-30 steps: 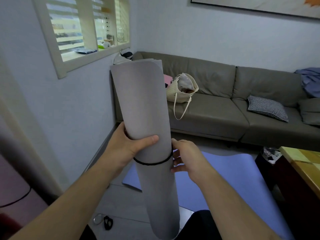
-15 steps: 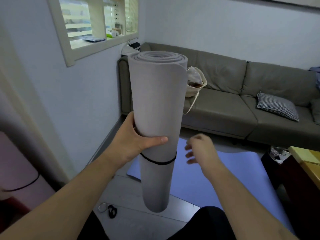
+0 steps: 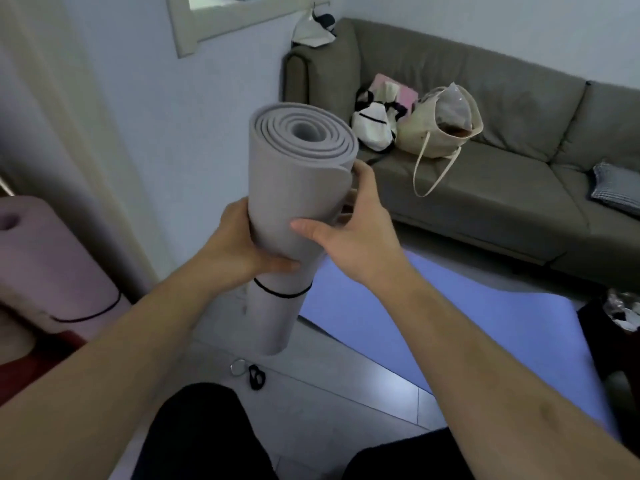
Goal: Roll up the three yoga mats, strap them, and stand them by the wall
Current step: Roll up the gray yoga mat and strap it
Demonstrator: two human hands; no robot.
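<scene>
A rolled grey yoga mat point(image 3: 294, 188) is held upright in the air in front of me, its spiral end facing up. A black strap point(image 3: 280, 291) rings its lower part. My left hand point(image 3: 239, 251) grips the roll from the left, just above the strap. My right hand point(image 3: 356, 230) grips it from the right, higher up, thumb across the front. A rolled pink mat point(image 3: 52, 268) with a black strap stands at the left by the wall. A blue mat point(image 3: 433, 330) lies unrolled on the floor.
A grey-green sofa point(image 3: 502, 188) runs along the far wall with a cream tote bag point(image 3: 440, 133), a white bag point(image 3: 372, 126) and a checked cushion point(image 3: 616, 188). Loose straps point(image 3: 251, 372) lie on the tiled floor by my knees. A dark object point(image 3: 613, 327) sits at right.
My right hand, free half a second ago, now grips the grey mat's upper part. The view has tilted down, showing the roll's top end and the pink mat.
</scene>
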